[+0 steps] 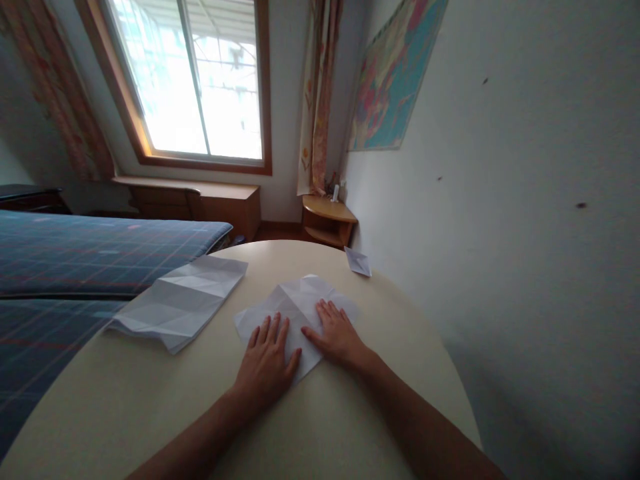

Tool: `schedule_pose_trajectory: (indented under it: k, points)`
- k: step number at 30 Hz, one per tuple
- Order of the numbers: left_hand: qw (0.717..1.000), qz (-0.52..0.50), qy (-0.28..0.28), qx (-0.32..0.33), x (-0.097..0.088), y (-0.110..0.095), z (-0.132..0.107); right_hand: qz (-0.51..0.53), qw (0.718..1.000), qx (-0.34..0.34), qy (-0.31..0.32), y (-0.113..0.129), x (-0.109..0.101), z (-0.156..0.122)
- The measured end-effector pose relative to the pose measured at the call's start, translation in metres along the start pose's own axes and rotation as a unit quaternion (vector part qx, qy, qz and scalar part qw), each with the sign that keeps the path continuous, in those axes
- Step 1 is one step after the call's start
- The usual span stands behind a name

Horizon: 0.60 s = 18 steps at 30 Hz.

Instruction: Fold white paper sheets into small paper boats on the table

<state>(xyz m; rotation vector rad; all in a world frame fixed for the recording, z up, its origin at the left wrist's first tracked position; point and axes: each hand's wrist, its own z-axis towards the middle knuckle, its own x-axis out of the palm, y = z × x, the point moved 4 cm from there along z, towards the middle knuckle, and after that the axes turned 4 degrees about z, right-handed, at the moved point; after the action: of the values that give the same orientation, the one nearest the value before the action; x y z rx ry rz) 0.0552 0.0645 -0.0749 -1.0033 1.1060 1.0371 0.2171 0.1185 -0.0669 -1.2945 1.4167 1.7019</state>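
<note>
A creased sheet of white paper lies on the round cream table in front of me. My left hand rests flat on its near left part, fingers stretched out and thumb apart. On the right part, my right hand presses with fingers extended and thumb pointing left. A raised crease runs through the paper between the two hands. Parts of the sheet are hidden under my palms.
Other creased white sheets lie at the table's left edge. A small folded paper piece sits at the far right rim. A bed with a plaid cover adjoins the left side, and a white wall stands to the right.
</note>
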Motion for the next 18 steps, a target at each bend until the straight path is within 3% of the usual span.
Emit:
schedule_pose_trajectory:
  k: [5,18]
  points:
    - [1.000,-0.006,-0.003,0.006,0.006,0.001,0.001,0.024,0.999,-0.021,0.027,0.007,-0.003,-0.001]
    - [0.992,-0.063,-0.108,0.012,0.016,0.008,0.003,0.067,0.990,-0.085,0.085,0.010,-0.001,-0.008]
